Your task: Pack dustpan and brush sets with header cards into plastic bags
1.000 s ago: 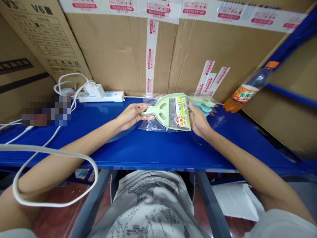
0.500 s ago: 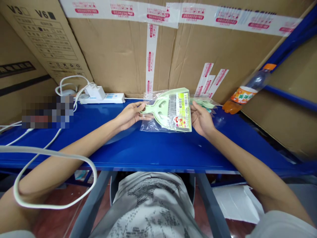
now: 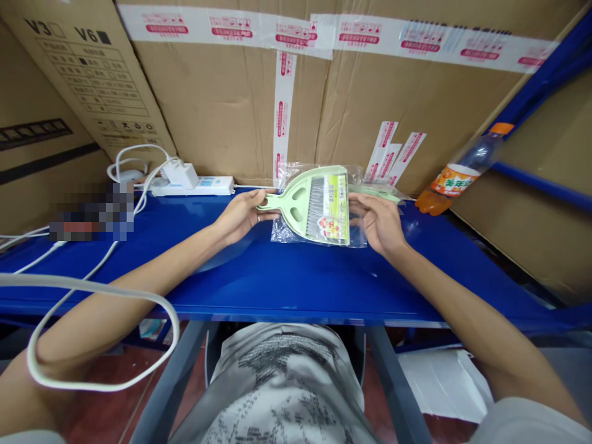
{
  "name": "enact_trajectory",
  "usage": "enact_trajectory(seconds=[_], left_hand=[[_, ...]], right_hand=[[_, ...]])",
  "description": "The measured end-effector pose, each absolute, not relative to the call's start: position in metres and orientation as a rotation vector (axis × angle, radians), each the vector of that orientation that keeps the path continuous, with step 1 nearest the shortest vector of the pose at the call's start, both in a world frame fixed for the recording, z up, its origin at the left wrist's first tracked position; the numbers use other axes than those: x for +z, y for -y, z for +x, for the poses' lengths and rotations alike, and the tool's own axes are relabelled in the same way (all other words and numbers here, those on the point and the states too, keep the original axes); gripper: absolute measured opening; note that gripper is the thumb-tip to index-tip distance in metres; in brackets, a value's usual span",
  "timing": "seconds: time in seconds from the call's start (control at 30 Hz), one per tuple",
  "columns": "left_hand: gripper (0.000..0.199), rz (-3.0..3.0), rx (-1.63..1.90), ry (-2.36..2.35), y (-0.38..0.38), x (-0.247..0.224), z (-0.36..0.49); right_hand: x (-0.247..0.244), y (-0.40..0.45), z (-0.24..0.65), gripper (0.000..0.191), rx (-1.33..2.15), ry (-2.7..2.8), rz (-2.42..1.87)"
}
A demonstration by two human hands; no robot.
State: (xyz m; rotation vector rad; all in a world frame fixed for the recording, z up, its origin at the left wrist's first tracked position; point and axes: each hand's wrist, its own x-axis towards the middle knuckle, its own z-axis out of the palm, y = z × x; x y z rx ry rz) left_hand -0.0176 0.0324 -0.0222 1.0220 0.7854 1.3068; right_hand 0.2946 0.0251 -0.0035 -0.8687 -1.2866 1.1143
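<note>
A light green dustpan and brush set in a clear plastic bag is held level above the blue table. My left hand pinches its handle end between thumb and fingers. At the wide end, my right hand has its fingers closed on the edge of the bag. The brush's grey bristles and a yellow-green label show through the plastic. Behind my right hand lies another light green item in clear wrap, partly hidden.
On the blue table, a white power strip with plugs stands at the back left. White cables loop at left. An orange drink bottle leans at the right. Large cardboard boxes rise behind.
The dustpan set has shifted slightly left and its face has turned more toward the camera. My right fingers have moved from behind its wide edge onto the bag's edge.
</note>
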Motion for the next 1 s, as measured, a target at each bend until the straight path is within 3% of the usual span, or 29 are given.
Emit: enact_trajectory(seconds=[0.43, 0.73, 1.0], left_hand=[[0.020, 0.946, 1.320, -0.816, -0.032, -0.020, -0.021], [0.018, 0.948, 1.297, -0.828, -0.022, -0.018, -0.013], [0.018, 0.976, 1.311, -0.826, -0.019, -0.017, -0.010]], right_hand=[[-0.004, -0.025, 0.294, 0.020, 1.109, 1.222, -0.874], [-0.003, -0.023, 0.294, 0.048, 1.202, 1.253, -0.874], [-0.006, -0.017, 0.289, 0.050, 1.062, 1.358, -0.921]])
